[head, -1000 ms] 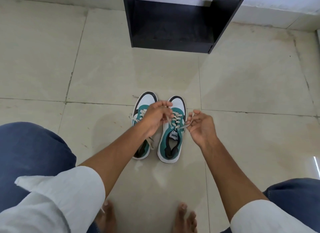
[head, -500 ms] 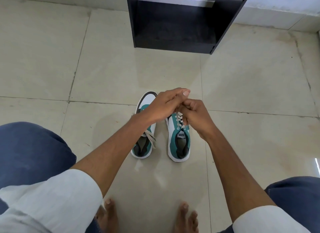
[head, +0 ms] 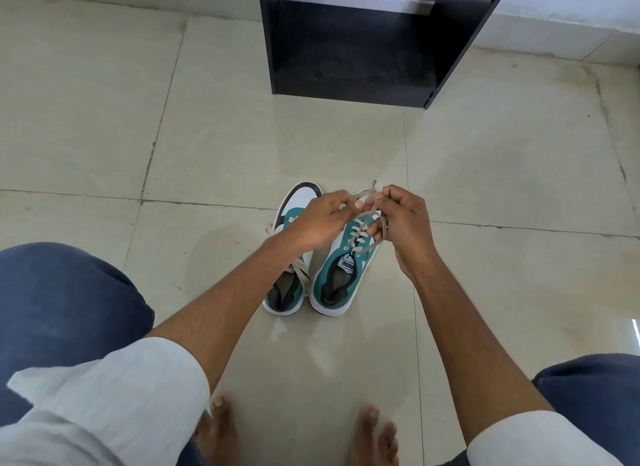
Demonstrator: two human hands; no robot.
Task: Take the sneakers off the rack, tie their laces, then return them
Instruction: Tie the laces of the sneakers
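Parted again since half a second back, when pressed together over the toe: left hand (head: 320, 223) and right hand (head: 403, 223) now drawn slightly apart above the right sneaker (head: 341, 271), each pinching a strand of its pale lace (head: 367, 202), with a loop hooked round the right fingers. Likely to lose that loop if tension drops or one pinch slips, leaving a loose knot. Teal-and-white pair side by side on the tiled floor (head: 207, 153), well short of the black rack (head: 349, 42); left sneaker (head: 294, 243) apparently untied, laces trailing.
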